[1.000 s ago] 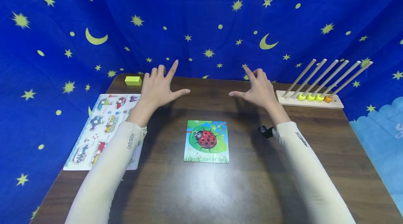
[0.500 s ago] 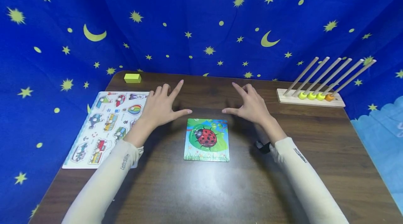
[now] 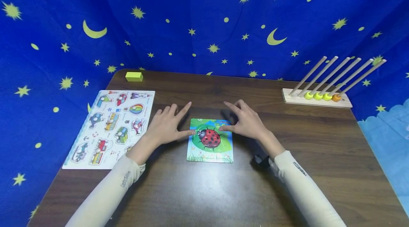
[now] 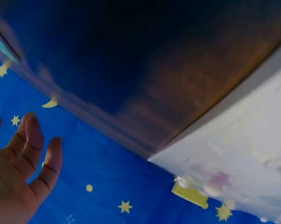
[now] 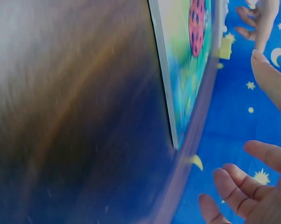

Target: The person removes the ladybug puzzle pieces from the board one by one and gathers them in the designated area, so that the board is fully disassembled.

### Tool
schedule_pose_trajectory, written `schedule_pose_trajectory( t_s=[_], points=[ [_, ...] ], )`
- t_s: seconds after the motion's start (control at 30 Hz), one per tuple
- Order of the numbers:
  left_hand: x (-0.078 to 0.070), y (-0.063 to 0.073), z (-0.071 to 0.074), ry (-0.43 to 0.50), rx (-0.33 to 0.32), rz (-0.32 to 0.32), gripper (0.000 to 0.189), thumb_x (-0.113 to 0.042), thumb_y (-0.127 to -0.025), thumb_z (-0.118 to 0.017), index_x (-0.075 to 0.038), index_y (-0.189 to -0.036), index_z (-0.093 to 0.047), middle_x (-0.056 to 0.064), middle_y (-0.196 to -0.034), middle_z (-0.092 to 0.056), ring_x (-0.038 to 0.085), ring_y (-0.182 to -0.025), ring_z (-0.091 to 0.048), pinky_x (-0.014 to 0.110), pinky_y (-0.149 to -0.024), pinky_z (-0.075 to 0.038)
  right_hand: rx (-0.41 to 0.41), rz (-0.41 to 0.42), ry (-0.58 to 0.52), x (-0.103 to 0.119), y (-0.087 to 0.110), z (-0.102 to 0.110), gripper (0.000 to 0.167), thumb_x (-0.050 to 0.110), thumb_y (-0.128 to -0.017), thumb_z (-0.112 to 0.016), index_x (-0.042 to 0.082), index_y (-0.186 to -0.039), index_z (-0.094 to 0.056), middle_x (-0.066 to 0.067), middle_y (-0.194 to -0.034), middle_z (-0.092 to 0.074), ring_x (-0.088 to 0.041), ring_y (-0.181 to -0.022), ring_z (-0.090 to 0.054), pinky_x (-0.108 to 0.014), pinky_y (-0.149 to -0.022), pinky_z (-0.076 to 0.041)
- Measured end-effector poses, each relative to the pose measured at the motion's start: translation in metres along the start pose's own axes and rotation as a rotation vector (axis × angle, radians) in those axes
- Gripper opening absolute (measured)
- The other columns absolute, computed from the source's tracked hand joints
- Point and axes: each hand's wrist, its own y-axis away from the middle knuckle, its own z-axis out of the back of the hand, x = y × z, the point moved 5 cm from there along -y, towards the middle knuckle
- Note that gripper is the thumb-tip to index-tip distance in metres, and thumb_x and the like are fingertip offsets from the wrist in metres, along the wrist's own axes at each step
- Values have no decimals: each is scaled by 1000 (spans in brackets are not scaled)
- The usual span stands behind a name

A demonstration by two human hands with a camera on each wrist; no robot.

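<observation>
A square ladybug puzzle (image 3: 209, 154) lies flat on the brown table, its printed side up. My left hand (image 3: 166, 126) hovers at its left edge, thumb stretched toward the ladybug's head and forefinger extended. From the other side my right hand (image 3: 247, 120) reaches over the upper right corner, its thumb above the picture. Neither hand holds anything, and the fingers are spread and relaxed. In the right wrist view the puzzle (image 5: 178, 70) appears edge-on, apart from the fingers (image 5: 234, 191). Only part of the left hand (image 4: 19, 172) shows in the left wrist view.
A white vehicle puzzle board (image 3: 108, 131) lies on the left of the table (image 3: 204, 191). Behind it sits a yellow block (image 3: 134, 76). At the back right stands a wooden peg rack (image 3: 316, 98) with several beads. A blue starry curtain (image 3: 179, 7) hangs behind.
Both hands have come down and nearer, from beyond the ladybug puzzle to its sides, and closer together. The puzzle has stayed in place. The head view has shifted slightly.
</observation>
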Motion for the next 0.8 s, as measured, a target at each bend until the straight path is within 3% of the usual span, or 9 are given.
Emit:
schedule_pose_trajectory(
  t_s=[0.13,0.37,0.57,0.8],
  points=[
    [-3,7,-9,0,31,-21,104,-86,-79,-47,-27,-160,-19,15,-117,-54,25,-90,-53,41,-71,-44,21,25,-25,8,3,-9,93,59,-68,-84,19,-146,-52,-6,-102,-49,-17,-71,-45,-30,-57,-36],
    [-12,16,-22,53,150,-38,108,-88,-77,-48,-24,-160,-21,22,-132,-51,33,-102,-61,51,-85,-50,74,79,-81,27,4,-26,84,58,-71,-83,17,-140,-58,-4,-98,-49,-13,-67,-43,-26,-53,-35],
    [-17,17,-28,68,225,-21,112,-91,-73,-48,-24,-160,-21,22,-138,-47,29,-93,-63,43,-74,-51,129,87,-70,39,3,-37,82,59,-72,-81,18,-139,-59,-3,-96,-46,-12,-69,-42,-25,-55,-35],
    [-25,21,-30,80,240,-39,107,-89,-75,-48,-27,-158,-26,23,-135,-47,24,-78,-60,33,-55,-44,147,69,-49,39,5,-41,81,58,-73,-81,19,-140,-58,-3,-95,-45,-13,-67,-41,-25,-55,-34]
  ],
)
